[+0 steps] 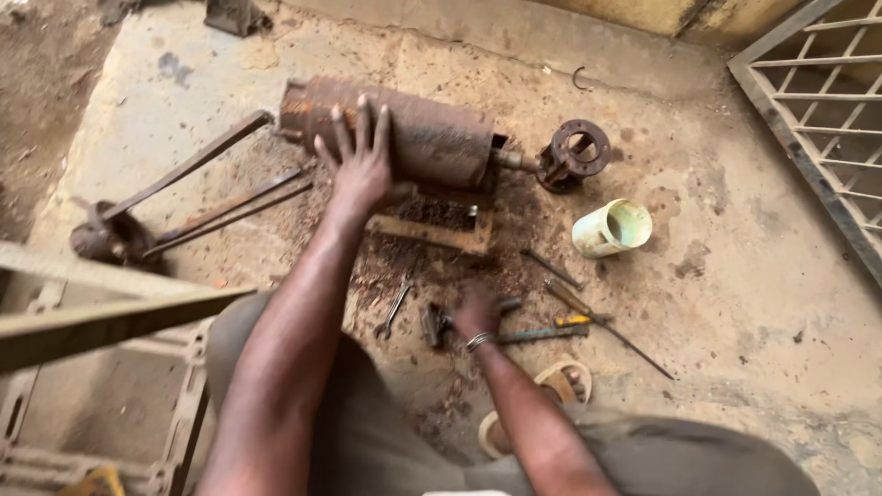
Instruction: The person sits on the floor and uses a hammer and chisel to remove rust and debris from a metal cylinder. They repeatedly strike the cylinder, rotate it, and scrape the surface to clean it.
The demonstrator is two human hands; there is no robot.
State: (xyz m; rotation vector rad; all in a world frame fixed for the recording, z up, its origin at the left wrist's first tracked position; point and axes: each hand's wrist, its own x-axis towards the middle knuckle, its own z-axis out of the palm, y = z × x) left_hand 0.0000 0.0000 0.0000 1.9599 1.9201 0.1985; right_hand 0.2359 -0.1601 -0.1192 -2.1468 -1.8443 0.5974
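From my feed, the rusty cylinder [404, 138] lies on its side at twelve o'clock on the concrete floor [735, 303], propped on a wooden block [432, 230], its shaft ending in a flange [577, 152] at two o'clock. It looks uncleaned, flakes scattered below. My left hand [360, 161] rests spread flat on it. My right hand [478, 310] closes round a hammer [441, 321], I think; spanner [395, 308] untouched.

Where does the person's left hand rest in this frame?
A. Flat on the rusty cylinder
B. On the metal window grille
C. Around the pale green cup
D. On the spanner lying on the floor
A: the left hand lies open with fingers spread on the rusty cylinder, while the right hand is down among the tools on the floor.
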